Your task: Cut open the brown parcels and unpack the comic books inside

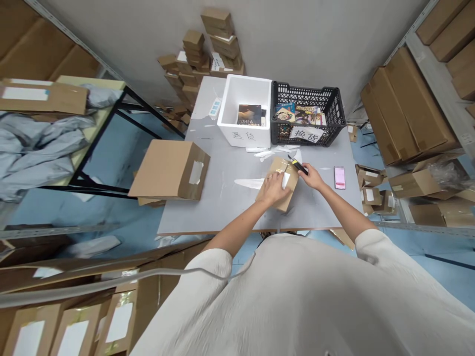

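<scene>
A small taped cardboard box (285, 201) with a white label lies at an angle on the grey table. My left hand (273, 188) rests on top of it, fingers stretched over the cardboard, pressing rather than gripping. In my right hand (311, 177) is a black and yellow utility knife (299, 166), its tip over the far right part of the box top. Whether the blade touches the tape I cannot tell. White paper scraps (249, 183) lie to the left of the box and behind it.
Behind the box stand a white foam box (244, 134) and a black plastic crate (336, 129), both holding books. A phone (339, 177) lies at right. A larger carton (163, 170) sits at the table's left edge. Shelves with cartons flank both sides.
</scene>
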`<state>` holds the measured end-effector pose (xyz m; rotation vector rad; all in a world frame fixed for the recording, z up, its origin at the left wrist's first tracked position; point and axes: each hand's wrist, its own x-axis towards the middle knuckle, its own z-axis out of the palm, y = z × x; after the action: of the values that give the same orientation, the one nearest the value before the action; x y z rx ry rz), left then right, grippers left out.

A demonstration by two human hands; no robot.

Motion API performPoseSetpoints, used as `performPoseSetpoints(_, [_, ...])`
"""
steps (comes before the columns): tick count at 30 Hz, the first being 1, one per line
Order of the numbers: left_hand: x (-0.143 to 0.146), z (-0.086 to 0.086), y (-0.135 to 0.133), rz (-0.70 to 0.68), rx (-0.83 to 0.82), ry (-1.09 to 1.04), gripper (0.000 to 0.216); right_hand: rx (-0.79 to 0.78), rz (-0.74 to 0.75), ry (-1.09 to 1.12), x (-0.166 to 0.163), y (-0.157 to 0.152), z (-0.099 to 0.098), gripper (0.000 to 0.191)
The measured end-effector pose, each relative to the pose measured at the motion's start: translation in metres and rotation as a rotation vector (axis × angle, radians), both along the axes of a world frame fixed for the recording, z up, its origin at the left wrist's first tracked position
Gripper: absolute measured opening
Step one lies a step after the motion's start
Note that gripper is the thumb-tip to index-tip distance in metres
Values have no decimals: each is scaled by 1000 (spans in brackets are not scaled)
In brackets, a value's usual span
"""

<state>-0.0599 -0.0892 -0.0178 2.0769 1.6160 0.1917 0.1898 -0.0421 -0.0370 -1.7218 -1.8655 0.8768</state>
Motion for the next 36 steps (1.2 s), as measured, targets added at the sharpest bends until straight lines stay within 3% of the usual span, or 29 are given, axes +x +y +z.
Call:
performPoseSetpoints(4, [13, 1, -11, -63, -55, 61, 107, -58, 7, 16, 1, 5, -5, 51])
performPoseSetpoints(9, [13, 1, -10, -230, -102, 109, 111, -55, -57, 70, 7, -1, -12, 50])
performPoseSetpoints(18, [-27, 6, 15, -541, -103, 95, 122, -171, -146, 213, 19, -25, -14, 44])
performPoseSetpoints(22, [-44, 10, 25, -564, -67, 165, 120, -244, -84, 283, 6, -30, -17, 41])
performPoseSetpoints(27, [-50, 15, 29, -575, -25, 198, 116, -198, -52, 274, 2, -29, -13, 42])
performPoseSetpoints(33, [-37, 16, 24, -469, -22, 150, 79, -284, -77, 206, 28, -33, 8, 36])
performPoseSetpoints(36, [-26, 15, 25, -436, 10, 78, 73, -358, -61, 236, 40, -39, 19, 38])
